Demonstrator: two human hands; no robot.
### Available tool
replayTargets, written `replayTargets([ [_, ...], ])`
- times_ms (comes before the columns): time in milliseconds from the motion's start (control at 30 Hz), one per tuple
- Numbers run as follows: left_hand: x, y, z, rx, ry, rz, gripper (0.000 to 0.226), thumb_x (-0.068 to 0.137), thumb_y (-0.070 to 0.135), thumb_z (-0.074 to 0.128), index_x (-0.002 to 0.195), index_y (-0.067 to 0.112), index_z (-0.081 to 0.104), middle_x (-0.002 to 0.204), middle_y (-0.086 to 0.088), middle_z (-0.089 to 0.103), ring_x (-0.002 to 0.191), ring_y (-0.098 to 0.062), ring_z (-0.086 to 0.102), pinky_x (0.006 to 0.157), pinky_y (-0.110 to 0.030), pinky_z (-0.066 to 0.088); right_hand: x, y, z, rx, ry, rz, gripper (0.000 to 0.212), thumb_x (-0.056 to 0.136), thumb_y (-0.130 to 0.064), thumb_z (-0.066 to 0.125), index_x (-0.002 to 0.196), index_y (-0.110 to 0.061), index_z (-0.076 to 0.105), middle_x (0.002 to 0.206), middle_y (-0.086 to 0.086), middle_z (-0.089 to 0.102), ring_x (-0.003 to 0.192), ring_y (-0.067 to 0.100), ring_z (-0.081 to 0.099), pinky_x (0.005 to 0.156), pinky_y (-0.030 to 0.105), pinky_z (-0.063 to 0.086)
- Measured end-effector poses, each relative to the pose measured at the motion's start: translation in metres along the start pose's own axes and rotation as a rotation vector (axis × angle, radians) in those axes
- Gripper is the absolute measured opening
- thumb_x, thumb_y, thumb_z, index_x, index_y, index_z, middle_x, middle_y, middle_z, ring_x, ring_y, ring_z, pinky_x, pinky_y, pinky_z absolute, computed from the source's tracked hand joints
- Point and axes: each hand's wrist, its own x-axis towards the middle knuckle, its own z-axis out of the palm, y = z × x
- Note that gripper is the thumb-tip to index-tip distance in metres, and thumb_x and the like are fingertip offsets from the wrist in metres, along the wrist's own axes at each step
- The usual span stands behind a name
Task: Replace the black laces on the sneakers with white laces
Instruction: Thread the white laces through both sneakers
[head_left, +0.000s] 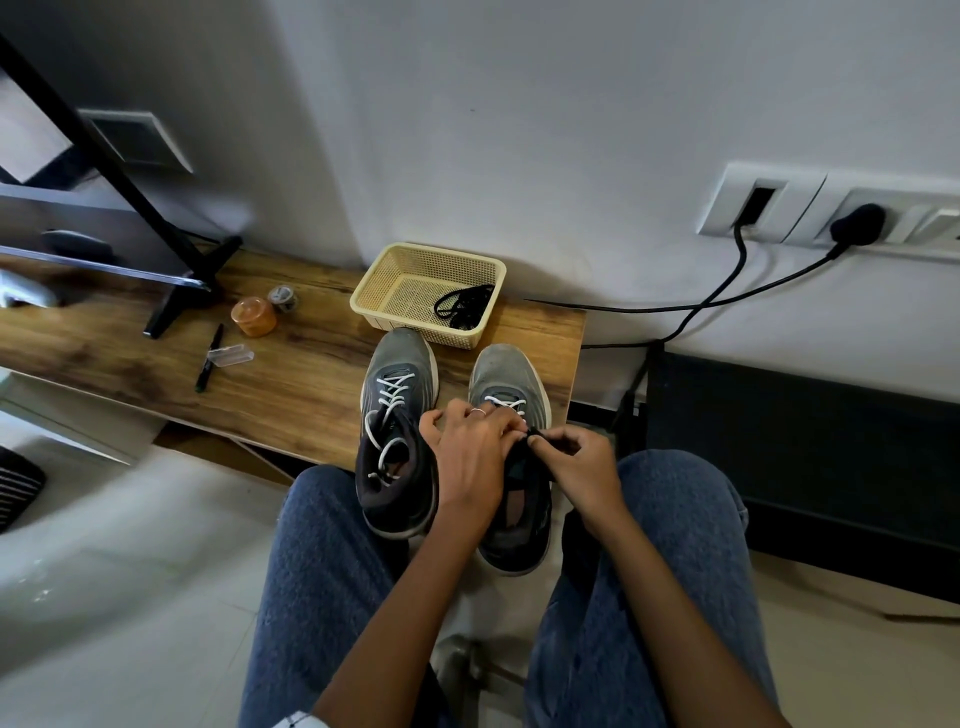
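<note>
Two grey sneakers stand side by side at the table's front edge, heels toward me. The left sneaker (397, 415) carries a white lace (390, 402) with loose ends lying in its opening. The right sneaker (511, 395) shows white lace (506, 404) across its front eyelets. My left hand (470, 457) lies over the right sneaker's tongue with its fingers curled at the lacing. My right hand (576, 465) pinches something small and dark at the shoe's top; what it is I cannot tell. Black laces (462, 306) lie bundled in the yellow basket (395, 275).
On the wooden table (291, 374) to the left are an orange jar (253, 317), a small tape roll (283, 300), a pen (209, 357), a clear plastic case (229, 357) and a black stand (176, 291). Black cables (727, 296) run from wall sockets at the right.
</note>
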Motion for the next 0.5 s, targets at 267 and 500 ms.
replayTargets([
  [267, 0.002, -0.002, -0.002, 0.006, -0.025, -0.053, 0.015, 0.091, 0.038, 0.059, 0.099, 0.037, 0.071, 0.102, 0.014, 0.068, 0.107, -0.009, 0.046, 0.088, -0.033, 0.016, -0.001, 0.0, 0.0, 0.038, 0.001, 0.033, 0.004, 0.083, -0.017, 0.072, 0.08, -0.014, 0.073, 0.079, 0.003, 0.072, 0.079, 0.017, 0.068, 0.07, 0.029, 0.055],
  [500, 0.007, -0.009, -0.01, -0.164, -0.071, -0.04, 0.021, 0.084, 0.034, 0.069, 0.104, 0.037, 0.065, 0.081, 0.015, 0.07, 0.097, -0.004, 0.054, 0.084, -0.029, 0.015, -0.001, 0.0, 0.0, 0.049, -0.003, 0.04, 0.004, 0.082, -0.016, 0.072, 0.082, -0.013, 0.074, 0.08, 0.005, 0.072, 0.08, 0.019, 0.068, 0.069, 0.032, 0.054],
])
